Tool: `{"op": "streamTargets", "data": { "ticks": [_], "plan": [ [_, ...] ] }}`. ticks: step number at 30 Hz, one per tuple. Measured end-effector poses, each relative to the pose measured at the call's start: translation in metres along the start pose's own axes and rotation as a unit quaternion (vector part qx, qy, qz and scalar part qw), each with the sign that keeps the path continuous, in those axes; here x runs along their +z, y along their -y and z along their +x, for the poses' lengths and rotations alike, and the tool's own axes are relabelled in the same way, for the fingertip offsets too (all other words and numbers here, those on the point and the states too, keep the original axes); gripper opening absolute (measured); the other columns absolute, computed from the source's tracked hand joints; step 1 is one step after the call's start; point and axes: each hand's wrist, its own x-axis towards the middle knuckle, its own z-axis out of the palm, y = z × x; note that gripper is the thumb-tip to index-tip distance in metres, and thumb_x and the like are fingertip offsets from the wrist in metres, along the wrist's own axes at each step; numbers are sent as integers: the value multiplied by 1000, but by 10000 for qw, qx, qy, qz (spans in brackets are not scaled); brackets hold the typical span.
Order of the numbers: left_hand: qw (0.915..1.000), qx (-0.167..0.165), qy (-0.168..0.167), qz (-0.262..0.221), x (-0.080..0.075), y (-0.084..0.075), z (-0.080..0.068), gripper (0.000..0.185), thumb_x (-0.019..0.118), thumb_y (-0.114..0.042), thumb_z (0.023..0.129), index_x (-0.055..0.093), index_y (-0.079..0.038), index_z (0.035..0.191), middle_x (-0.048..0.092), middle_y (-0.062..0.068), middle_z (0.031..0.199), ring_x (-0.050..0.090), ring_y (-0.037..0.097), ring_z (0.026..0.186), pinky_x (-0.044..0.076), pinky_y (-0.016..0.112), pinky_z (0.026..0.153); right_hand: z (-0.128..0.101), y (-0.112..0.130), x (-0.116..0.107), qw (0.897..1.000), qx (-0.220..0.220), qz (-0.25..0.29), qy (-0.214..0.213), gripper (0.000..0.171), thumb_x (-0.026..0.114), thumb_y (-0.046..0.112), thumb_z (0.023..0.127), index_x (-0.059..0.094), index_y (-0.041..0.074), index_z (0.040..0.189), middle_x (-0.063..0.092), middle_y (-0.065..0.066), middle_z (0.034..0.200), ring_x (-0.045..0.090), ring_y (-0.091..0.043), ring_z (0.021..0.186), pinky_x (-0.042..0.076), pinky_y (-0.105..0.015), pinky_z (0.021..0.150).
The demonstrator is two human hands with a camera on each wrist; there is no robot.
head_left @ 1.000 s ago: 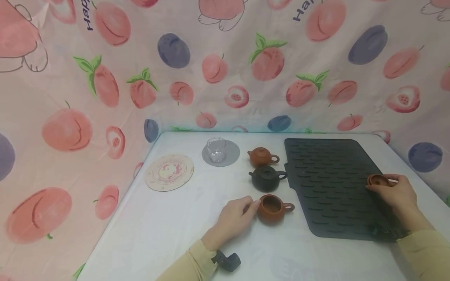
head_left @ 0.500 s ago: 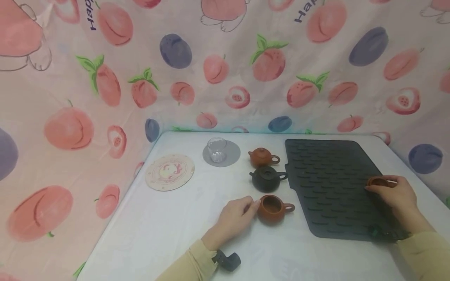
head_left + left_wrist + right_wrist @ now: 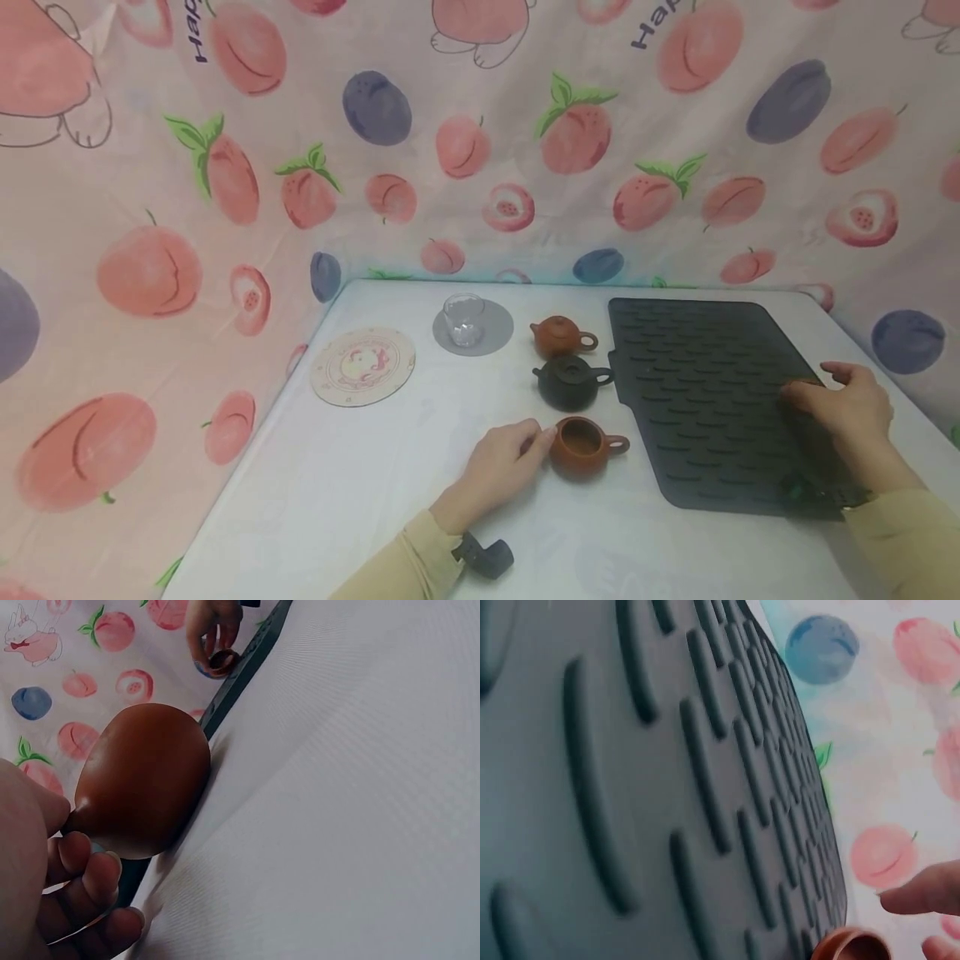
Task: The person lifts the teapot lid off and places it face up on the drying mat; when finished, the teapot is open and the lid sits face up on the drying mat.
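We see the open brown teapot (image 3: pixel 581 444) standing without a lid on the white counter (image 3: pixel 360 492), just left of the dark ribbed mat (image 3: pixel 705 392), with its handle pointing right toward the mat. Our left hand (image 3: pixel 498 467) grips it from the left side; in the left wrist view the fingers (image 3: pixel 90 877) curl around the spout end of the round body (image 3: pixel 142 780). The small brown lid (image 3: pixel 853 948) lies on the mat near its right edge, under our right hand (image 3: pixel 843 407), so the lid is well to the right of the teapot and the right hand is the nearer one. In the head view the lid is hidden by this hand; in the right wrist view the fingertips (image 3: pixel 922 891) are just beside the lid's rim, and we cannot tell whether this grip still pinches it or is already relaxed (the fingers look only loosely bent). Behind the open teapot stand a black teapot (image 3: pixel 570 382) and another brown teapot (image 3: pixel 561 335), both with lids. Farther left are a glass cup (image 3: pixel 462 319) on a grey coaster (image 3: pixel 491 329) and a round patterned coaster (image 3: pixel 363 367). A cloth with peach print (image 3: pixel 225 167) hangs around the counter.
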Motion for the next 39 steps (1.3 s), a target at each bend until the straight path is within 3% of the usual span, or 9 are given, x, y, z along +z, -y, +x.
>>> {"op": "streamTargets", "data": {
  "ticks": [4,6,9,12,21,26,30,35,39],
  "plan": [
    [10000,-51,39,-14,0,0,0,41,48,-47,108,55,-24,75,47,-11,62,47,7,60,35,24,53,-1,14,2,9997,67,58,-227,80,70,32,92,34,-10,150,32,-37,153,27,-59,137,25,-68,106],
    [10000,-58,36,-28,0,0,0,41,48,-47,108,55,-24,75,47,-10,62,47,7,60,35,24,53,-2,22,4,9994,7,130,-329,78,70,31,92,37,-9,150,35,-36,153,33,-55,136,32,-61,105],
    [10000,-27,-2,-12,1,0,0,41,47,-44,109,53,-24,74,45,-10,62,46,7,60,35,24,53,-4,31,8,9990,-166,171,-375,74,71,29,93,39,-8,149,39,-35,151,44,-51,128,43,-43,88],
    [10000,34,-80,21,2,0,0,41,47,-42,110,51,-23,73,43,-10,61,46,8,59,34,24,52,-5,41,12,9987,-354,172,-317,73,71,29,94,39,-7,149,40,-35,151,47,-48,122,38,-31,72],
    [10000,44,-65,-12,1,-1,0,42,47,-42,109,52,-23,73,44,-10,62,46,8,60,34,24,54,-15,84,28,9919,-1150,538,-57,69,72,29,96,40,-6,147,41,-34,147,40,-48,125,37,-37,79],
    [10000,35,-2,-6,0,3,1,41,48,-41,109,52,-23,73,43,-10,61,46,8,60,34,24,54,-23,113,42,9855,-1570,562,308,68,71,32,97,41,-3,147,42,-30,146,39,-48,128,38,-57,92],
    [9998,148,106,50,-2,7,8,41,46,-43,110,52,-23,75,43,-9,63,46,8,61,34,24,55,-24,134,57,9808,-1793,263,725,67,70,36,97,43,0,147,42,-29,147,39,-49,132,37,-66,97],
    [9993,303,199,67,-7,7,22,40,44,-44,110,56,-22,79,46,-7,66,48,10,63,36,26,57,-18,162,73,9646,-2324,-173,1234,59,70,30,98,48,-1,142,45,-30,143,43,-50,129,36,-67,100],
    [9998,85,180,-12,-5,12,15,37,47,-43,109,64,-23,83,48,-9,66,50,10,66,39,26,60,-24,170,100,9515,-2412,-369,1871,54,68,30,98,50,1,139,49,-27,141,45,-46,128,38,-64,101]
  ]
}}
